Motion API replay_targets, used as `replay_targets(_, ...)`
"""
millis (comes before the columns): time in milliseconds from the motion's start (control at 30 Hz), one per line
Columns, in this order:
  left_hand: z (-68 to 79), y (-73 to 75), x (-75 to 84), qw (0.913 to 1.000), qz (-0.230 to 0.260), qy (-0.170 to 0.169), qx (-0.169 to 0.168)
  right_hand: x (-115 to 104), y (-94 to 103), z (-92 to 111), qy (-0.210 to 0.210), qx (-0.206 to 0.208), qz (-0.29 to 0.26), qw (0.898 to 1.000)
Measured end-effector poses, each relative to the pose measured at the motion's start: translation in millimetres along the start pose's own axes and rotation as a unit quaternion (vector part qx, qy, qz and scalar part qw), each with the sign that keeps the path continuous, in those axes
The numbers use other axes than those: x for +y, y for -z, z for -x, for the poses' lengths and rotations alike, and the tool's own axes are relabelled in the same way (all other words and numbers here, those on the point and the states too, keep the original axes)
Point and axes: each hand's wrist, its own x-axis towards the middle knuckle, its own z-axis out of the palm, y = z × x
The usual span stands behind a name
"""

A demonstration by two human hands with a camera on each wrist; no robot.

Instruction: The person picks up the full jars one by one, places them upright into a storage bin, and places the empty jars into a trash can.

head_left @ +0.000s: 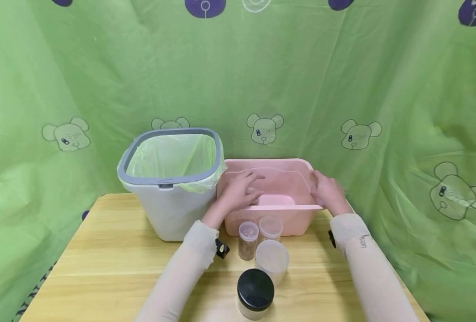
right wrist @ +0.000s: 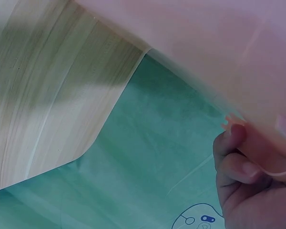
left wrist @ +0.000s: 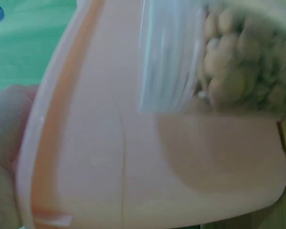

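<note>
A pink plastic bin stands on the table. My left hand reaches over its left front rim, thumb and forefinger spread apart inside. Something pale and clear shows between them; I cannot tell whether the hand holds it. In the left wrist view, part of the left hand shows behind the bin's rim. My right hand grips the right rim; the right wrist view shows curled fingers at it. In front of the bin are two slim clear jars and a wider white-lidded jar. A black-lidded jar stands nearest.
A grey-white trash can with a green liner stands tall to the left of the pink bin. A jar of brown lumps fills the upper right of the left wrist view. Green cloth hangs behind the wooden table.
</note>
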Motion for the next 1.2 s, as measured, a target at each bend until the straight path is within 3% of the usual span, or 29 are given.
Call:
replay_targets(233, 31.7, 4.6, 23.2, 0.9959, 0.018, -0.087, 0.018, -1, 1.2, 2, -0.001, 0.007, 0.016, 1.0)
replay_targets(433, 69.2, -0.3, 27.1, 0.9765, 0.006, -0.199, 0.082, 0, -0.5, 2, -0.002, 0.007, 0.018, 1.0)
replay_targets(600, 98.5, -8.8, 21.5, 0.9665, -0.003, -0.227, 0.121, -1, -0.2, 2, -0.003, 0.013, 0.018, 1.0)
replay_targets(733, 117.1, -17.9, 14.8, 0.9719, 0.012, -0.201, 0.121, -1, 0.3, 3, -0.003, 0.015, 0.019, 1.0)
replay_targets(967, 136.5, -32.9, 4.5, 0.994, 0.033, -0.087, 0.058, -1, 0.1, 2, -0.009, 0.01, 0.015, 1.0)
replay_targets(1100, 141.0, -42.9, -0.6, 0.9988, 0.026, -0.038, 0.013, -1, 0.2, 2, -0.012, 0.007, 0.015, 1.0)
replay_targets(1200, 142.0, -49.2, -2.4, 0.9987, 0.046, -0.021, -0.003, -1, 0.5, 2, -0.012, 0.007, 0.016, 1.0)
